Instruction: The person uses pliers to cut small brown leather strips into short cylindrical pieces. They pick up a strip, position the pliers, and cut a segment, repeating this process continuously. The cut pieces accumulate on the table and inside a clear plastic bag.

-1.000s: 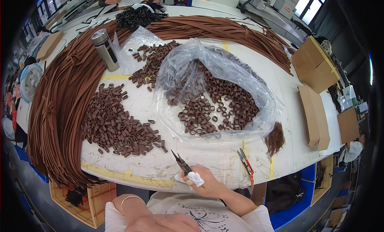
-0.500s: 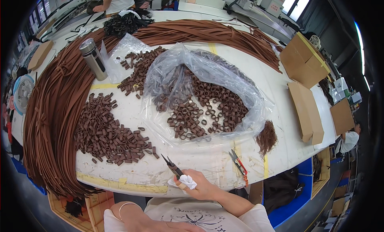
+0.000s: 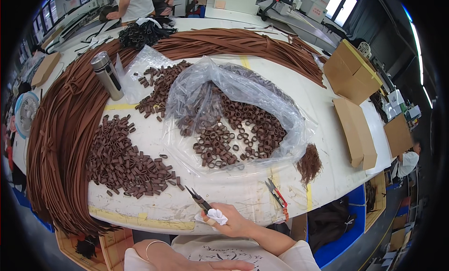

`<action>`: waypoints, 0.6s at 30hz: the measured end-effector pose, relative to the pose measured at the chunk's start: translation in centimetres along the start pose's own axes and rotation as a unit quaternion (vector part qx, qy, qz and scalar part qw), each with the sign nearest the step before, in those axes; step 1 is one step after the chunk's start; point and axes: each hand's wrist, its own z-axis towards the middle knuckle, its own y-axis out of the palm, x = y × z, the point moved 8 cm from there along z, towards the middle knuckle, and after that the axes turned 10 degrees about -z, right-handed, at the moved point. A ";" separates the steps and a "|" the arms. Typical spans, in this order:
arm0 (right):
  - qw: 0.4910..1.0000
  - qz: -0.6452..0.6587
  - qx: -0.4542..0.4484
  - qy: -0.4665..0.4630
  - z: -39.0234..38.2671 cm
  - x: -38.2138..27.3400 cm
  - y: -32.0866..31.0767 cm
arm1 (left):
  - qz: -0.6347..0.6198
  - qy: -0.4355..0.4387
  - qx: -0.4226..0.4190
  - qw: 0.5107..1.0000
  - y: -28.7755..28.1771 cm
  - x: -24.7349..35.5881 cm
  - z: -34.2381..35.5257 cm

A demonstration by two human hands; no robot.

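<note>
My right hand [image 3: 236, 220] is closed around needle-nose pliers [image 3: 200, 201] over the table's near edge. Their dark jaws point up and left, slightly parted, with nothing between them. A crumpled white wrap [image 3: 218, 216] shows at the grip. Low in front of my shirt, my left hand [image 3: 206, 263] is partly cut off by the lower edge; its visible fingers lie stretched out, holding nothing I can see. Left of the pliers spreads a pile of flattened brown strap loops [image 3: 135, 166]. Rounded brown loops [image 3: 217, 142] lie in and around a clear plastic bag [image 3: 294, 147].
Red-handled snips [image 3: 277, 194] and a brown thread bundle [image 3: 309, 164] lie on the right. Long brown straps [image 3: 61, 144] curve around the left and back. A steel flask [image 3: 107, 77] stands at left. Cardboard boxes [image 3: 351, 72] sit at right. A person [image 3: 135, 7] stands behind.
The view has shifted slightly. My left hand has come a little farther right across my front, showing more of its fingers. My right hand keeps hold of the pliers.
</note>
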 end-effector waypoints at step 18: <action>0.990 0.126 -0.052 0.035 0.5 1.0 0.3 | 0.037 -0.250 0.469 0.846 -14.3 -7.6 -11.8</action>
